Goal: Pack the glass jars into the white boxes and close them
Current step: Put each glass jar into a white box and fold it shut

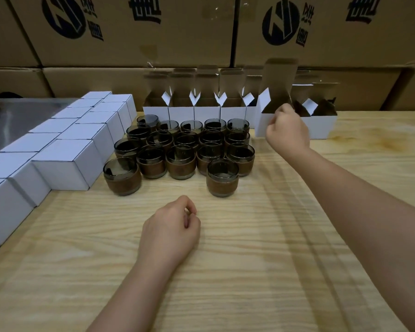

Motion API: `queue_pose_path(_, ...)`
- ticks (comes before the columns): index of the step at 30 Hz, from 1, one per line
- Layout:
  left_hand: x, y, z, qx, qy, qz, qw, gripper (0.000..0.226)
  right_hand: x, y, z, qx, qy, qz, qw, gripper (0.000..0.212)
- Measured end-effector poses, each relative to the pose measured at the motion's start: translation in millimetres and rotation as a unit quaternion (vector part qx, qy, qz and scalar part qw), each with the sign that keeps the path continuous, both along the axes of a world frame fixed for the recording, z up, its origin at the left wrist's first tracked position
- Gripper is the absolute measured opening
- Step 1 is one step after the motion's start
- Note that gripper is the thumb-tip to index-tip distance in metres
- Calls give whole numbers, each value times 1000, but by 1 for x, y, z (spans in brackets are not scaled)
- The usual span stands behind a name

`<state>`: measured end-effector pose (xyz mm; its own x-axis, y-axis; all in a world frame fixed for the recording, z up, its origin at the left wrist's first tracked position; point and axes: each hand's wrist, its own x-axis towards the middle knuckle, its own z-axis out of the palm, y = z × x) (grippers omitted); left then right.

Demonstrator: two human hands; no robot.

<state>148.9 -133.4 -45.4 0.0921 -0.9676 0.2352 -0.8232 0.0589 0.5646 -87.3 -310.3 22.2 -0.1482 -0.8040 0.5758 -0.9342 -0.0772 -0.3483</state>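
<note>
Head view, right hand (288, 133) gripping open box (261, 125), fingertips hidden

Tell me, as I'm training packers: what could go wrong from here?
The right hand grips the open white box by its rim alone; it could tip or buckle. Pulled forward, it may strike the glass jars beside it. The jars stand tightly packed, so lifting one might knock neighbours.

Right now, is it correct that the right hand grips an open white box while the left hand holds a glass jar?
The left hand holds nothing, its fingers loosely curled, as the head view shows; the right hand does grip an open white box.
</note>
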Motion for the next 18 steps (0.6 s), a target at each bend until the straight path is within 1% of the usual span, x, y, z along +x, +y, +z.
queue_pose_path(3, 1, 0, 2, 5, -2, -2, 1000, 11, 2, 41, 8, -64, 9, -4, 998, 19)
queue_pose_path(4, 1, 0, 2, 8, -4, -3, 1000, 10, 5, 57, 10, -98, 7, -1, 995, 20)
queue_pose_path(7, 1, 0, 4, 12, 1, -8, 1000, 7, 24, 111, 13, -223, -17, 14, 975, 20)
queue_pose_path(9, 0, 1, 6, 11, 9, -8, 1000, 13, 44, 146, 12, -271, -36, 31, 961, 20)
queue_pose_path(11, 0, 2, 8, 7, 32, -14, 999, 24, 67, 176, 3, -281, -46, 57, 957, 18)
queue_pose_path(13, 1, 5, 9, -5, 90, -34, 995, 40, 87, 196, -11, -273, -55, 84, 957, 17)
queue_pose_path(16, 2, 9, 8, -42, 178, -72, 980, 65, 103, 209, -30, -242, -49, 113, 963, 17)
queue_pose_path(18, 3, 10, 7, -52, 202, -97, 973, 74, 106, 209, -37, -230, -33, 128, 964, 16)
